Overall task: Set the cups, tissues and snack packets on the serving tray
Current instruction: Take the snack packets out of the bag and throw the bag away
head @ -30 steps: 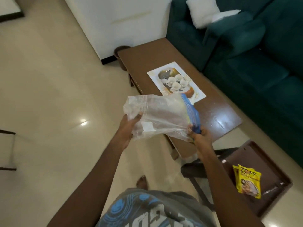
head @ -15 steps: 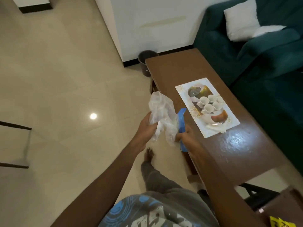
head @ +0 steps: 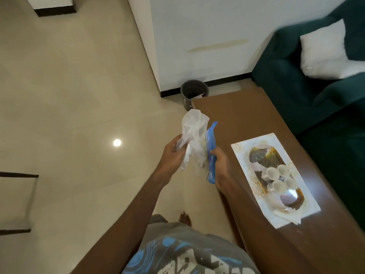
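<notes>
person stands at the near long edge of a brown coffee table (head: pixel 246 123), both hands out over the floor just beside it. left hand (head: pixel 171 157) is closed around the bunched clear part of a plastic bag (head: pixel 194 135), fingers wrapped on the crumpled film. right hand (head: pixel 218 161) pinches the bag's blue zip strip (head: pixel 211 143) between thumb and fingers (strip runs upright, sticks out above and below the grip). contents of the bag cannot be told. serving tray (head: pixel 243 155), white with a printed pattern, lies flat on the table well right of the hands. four white cups (head: pixel 279 177) sit clustered near its middle. a crumpled tissue (head: pixel 294 219) sits at its near corner. dark bin (head: pixel 194 93) on the floor at the table's far end, green sofa (head: pixel 296 86) with a white cushion (head: pixel 324 52) behind.
</notes>
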